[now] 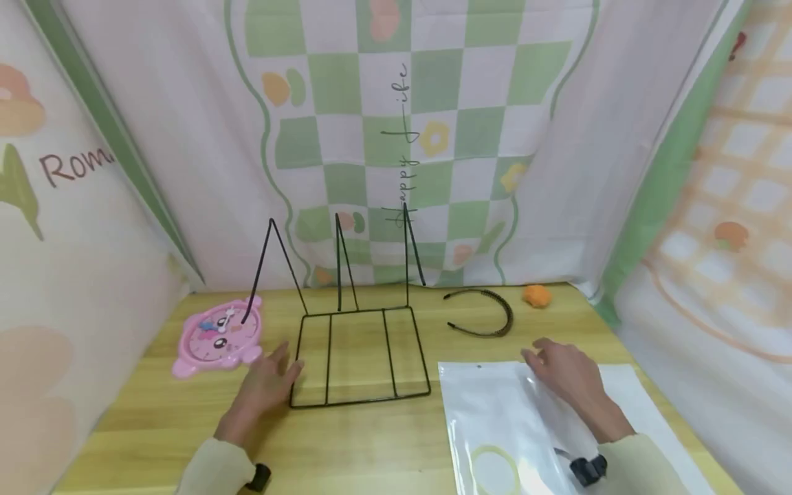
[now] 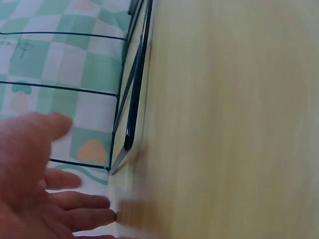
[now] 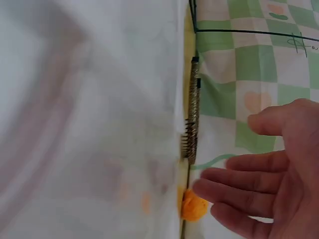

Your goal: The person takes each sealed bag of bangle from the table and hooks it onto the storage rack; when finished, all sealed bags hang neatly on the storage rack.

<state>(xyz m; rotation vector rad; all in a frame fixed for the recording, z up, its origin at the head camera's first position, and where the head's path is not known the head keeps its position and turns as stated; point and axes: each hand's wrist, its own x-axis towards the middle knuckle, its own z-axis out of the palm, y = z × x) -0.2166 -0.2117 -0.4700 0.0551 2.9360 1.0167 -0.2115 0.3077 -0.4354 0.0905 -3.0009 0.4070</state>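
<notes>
Just beside the left hand [image 1: 262, 383], fingers loosely spread, stands the black wire rack [image 1: 328, 361]; below the right hand [image 1: 569, 375], fingers relaxed, lies the plastic bag [image 1: 491, 412].

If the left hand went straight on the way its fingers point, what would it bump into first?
Most likely the left hand would meet the black wire rack first, around its left side. Its height is hard to judge, so it might pass above that wire.
</notes>
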